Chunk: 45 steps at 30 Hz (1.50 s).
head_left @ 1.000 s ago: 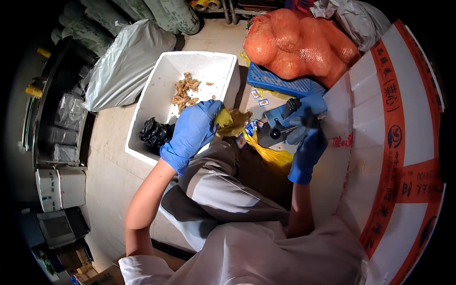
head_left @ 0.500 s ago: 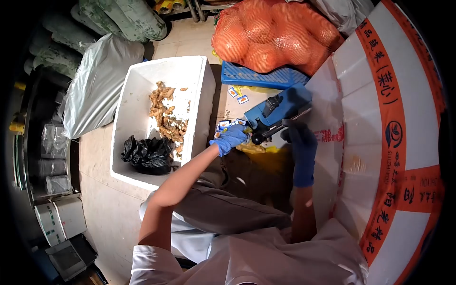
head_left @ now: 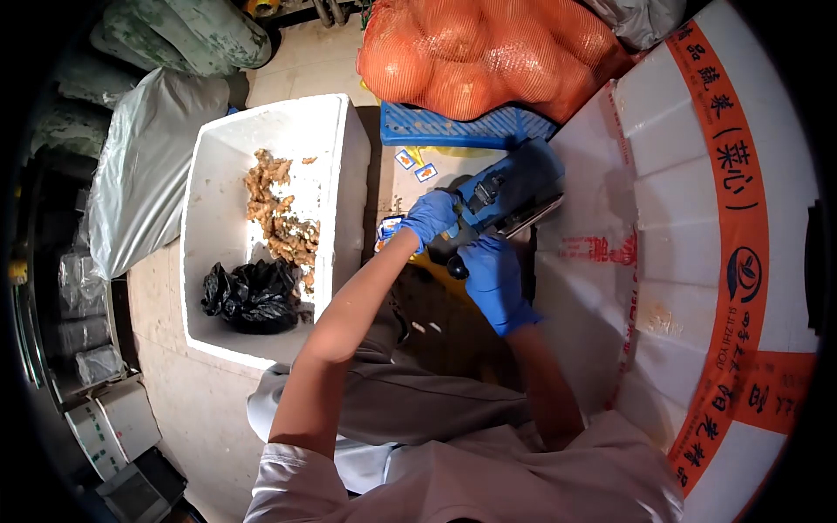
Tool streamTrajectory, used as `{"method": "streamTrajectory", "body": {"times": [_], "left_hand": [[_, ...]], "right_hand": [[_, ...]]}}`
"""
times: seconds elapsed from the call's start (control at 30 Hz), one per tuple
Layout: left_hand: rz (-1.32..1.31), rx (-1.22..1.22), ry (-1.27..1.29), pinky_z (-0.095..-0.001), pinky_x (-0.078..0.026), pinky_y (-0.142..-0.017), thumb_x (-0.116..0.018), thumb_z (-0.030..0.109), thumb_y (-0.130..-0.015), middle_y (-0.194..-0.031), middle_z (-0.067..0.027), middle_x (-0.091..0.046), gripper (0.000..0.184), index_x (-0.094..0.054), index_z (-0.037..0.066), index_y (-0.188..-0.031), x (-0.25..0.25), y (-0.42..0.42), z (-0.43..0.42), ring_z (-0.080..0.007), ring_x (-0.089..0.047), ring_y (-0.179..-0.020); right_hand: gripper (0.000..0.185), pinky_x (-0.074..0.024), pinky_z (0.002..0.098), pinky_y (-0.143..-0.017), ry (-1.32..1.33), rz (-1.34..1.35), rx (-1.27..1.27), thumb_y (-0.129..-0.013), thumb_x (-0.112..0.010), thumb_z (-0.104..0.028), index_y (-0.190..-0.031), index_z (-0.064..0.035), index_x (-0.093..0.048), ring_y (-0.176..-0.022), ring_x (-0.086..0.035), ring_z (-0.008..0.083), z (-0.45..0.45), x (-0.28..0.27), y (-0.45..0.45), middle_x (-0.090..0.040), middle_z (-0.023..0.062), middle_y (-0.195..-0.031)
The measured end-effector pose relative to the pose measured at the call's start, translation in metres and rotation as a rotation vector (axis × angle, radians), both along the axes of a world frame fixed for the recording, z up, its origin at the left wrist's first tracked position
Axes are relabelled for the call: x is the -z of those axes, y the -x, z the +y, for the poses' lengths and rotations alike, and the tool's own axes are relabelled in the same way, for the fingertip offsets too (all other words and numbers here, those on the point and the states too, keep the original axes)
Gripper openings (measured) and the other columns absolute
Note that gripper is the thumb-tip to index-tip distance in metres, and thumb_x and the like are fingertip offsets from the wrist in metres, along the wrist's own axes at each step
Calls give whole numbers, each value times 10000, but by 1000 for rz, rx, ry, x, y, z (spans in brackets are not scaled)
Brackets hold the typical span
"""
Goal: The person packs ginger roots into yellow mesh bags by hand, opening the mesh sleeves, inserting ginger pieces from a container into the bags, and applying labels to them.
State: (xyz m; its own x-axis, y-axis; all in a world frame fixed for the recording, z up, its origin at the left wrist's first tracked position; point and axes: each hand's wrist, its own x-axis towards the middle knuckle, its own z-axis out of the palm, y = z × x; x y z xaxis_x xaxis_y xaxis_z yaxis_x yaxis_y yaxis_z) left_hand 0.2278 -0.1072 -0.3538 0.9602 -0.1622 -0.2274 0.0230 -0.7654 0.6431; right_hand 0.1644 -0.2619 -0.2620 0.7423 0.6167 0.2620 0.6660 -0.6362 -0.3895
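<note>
My left hand (head_left: 430, 218), in a blue glove, is closed at the front left of a blue device (head_left: 516, 174) with black fittings. A bit of yellow shows by its fingertips, but what it grips is hidden. My right hand (head_left: 494, 277), also gloved in blue, is curled against the device's near side, beside a black ball knob (head_left: 457, 267). Its fingertips are hidden, so I cannot make out what they hold. Labels (head_left: 389, 228) printed in blue and white lie left of my left hand. Dark yellow material lies beneath both hands.
A white foam box (head_left: 349, 166) on the left holds ginger pieces (head_left: 292, 235) and a black plastic bag (head_left: 253, 296). Behind the device, an orange mesh sack (head_left: 488, 57) of round produce rests on a blue crate (head_left: 445, 128). White foam boxes (head_left: 671, 209) wall the right side.
My right hand has moved left and forward to the device's near side, close to my left hand. My left hand has shifted slightly up against the device. The view has shifted too.
</note>
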Motion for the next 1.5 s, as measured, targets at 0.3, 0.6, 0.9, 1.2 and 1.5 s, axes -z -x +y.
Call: {"method": "streamTrajectory", "body": {"times": [0.3, 0.6, 0.9, 1.2, 1.5], "left_hand": [[72, 1, 171, -368, -438, -670, -564, 234, -734, -795, -219, -579, 281, -601, 16, -907, 11, -6, 10, -350, -554, -736], [-41, 68, 128, -371, -446, -655, -578, 198, -724, -807, -182, -588, 208, -601, 58, -877, 19, -5, 11, -344, -556, -728], [-67, 13, 126, -372, -439, -661, -580, 166, -715, -794, -179, -585, 179, -581, 58, -858, 20, -1, 7, -345, -555, -736], [-248, 85, 186, -332, -436, -748, -599, 87, -646, -896, -157, -577, 285, -585, 39, -927, 12, 29, -2, -301, -549, -849], [308, -176, 465, -304, -423, -598, -555, 233, -786, -686, -41, -575, 188, -596, 63, -856, 43, 107, -17, -174, -543, -633]], "right_hand": [[88, -418, 330, -489, 554, -65, -152, -631, -536, -108, -623, -103, -623, -541, -573, 220, 59, 84, 50, -568, 88, -560], [135, -458, 409, -521, 795, 394, -210, -725, -523, -114, -781, -124, -646, -694, -612, 239, 131, 253, 89, -625, 69, -758], [282, -445, 364, -729, 279, 3, 6, -810, -453, -216, -1026, -71, -561, -893, -573, 212, 120, 333, 102, -581, 105, -1011], [294, -434, 372, -599, -105, 22, -147, -659, -543, -13, -947, -63, -572, -702, -553, 274, -14, 0, -15, -559, 117, -703], [447, -354, 386, -841, -612, 81, 656, -710, -652, -262, -1035, -3, -490, -972, -458, 333, -52, 23, 34, -498, 174, -1020]]}}
